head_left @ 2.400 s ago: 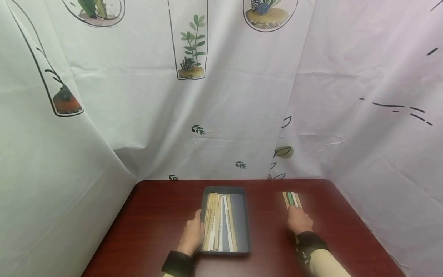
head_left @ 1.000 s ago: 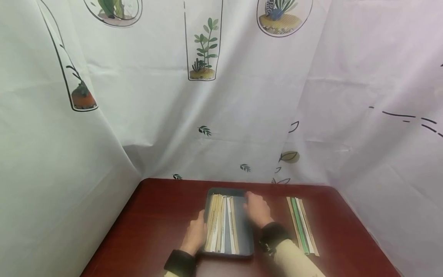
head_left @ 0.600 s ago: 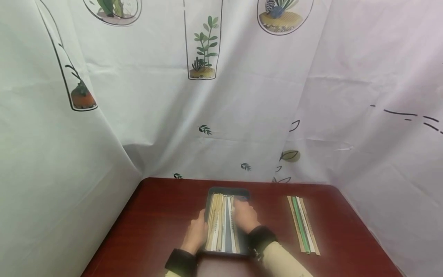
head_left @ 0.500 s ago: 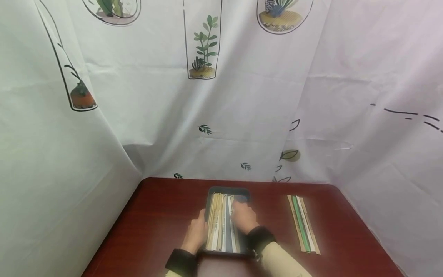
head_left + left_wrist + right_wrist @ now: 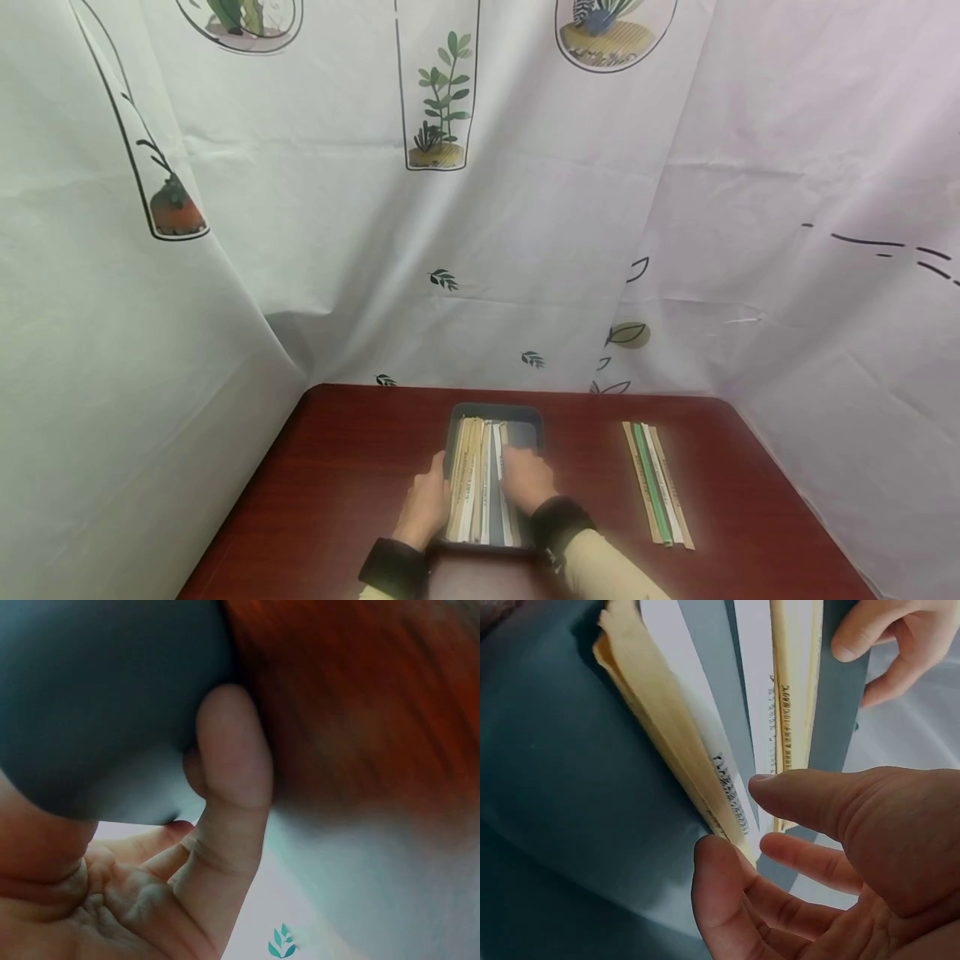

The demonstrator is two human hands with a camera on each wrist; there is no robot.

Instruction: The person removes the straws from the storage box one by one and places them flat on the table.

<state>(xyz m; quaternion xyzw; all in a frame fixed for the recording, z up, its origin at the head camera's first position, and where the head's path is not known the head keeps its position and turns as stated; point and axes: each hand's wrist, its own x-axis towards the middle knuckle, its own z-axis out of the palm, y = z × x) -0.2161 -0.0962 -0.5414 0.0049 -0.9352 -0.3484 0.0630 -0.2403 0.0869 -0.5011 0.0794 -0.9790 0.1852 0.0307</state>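
A dark grey tray (image 5: 531,419) lies on the table holding several long, narrow beige and white printed strips (image 5: 467,483). My left hand (image 5: 423,507) grips its left side; in the left wrist view, thumb and fingers lie around the tray wall (image 5: 112,697). Inside the tray, my right hand (image 5: 528,479) is over the rightmost strips. From the right wrist, its thumb and forefinger stand apart on either side of a beige strip (image 5: 656,712) and a white strip (image 5: 690,682), with the forefinger tip right at the beige one's edge.
Right of the tray, a green strip (image 5: 654,492) lies among beige and white strips on the reddish-brown table (image 5: 360,467). A white printed curtain (image 5: 480,233) hangs behind and at both sides.
My right hand has left the strips at the right and come over into the tray, lately sliding slightly towards me. The left hand stays at the tray's side.
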